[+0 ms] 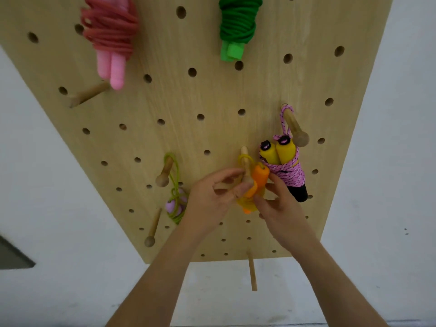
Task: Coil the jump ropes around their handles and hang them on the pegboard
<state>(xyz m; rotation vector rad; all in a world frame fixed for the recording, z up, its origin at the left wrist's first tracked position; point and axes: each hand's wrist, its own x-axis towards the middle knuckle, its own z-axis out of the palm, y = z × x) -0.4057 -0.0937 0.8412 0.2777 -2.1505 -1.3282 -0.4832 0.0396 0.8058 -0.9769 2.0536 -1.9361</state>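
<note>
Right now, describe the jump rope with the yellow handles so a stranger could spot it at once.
On the wooden pegboard, look low on the right, just right of the two hands. The yellow-handled jump rope hangs there by a loop over a round-tipped wooden peg. Only this bundle has speckled pink-and-black cord and black lower handle ends.

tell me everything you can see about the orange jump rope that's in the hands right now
The orange rope is a small bundle: a smooth, plastic-looking orange handle tilted upward, with yellow cord coiled around its lower part. A yellow loop passes over a wooden peg on the pegboard. The left hand pinches at the peg and handle; the right hand cups the coil. Much of the coil is hidden.
</note>
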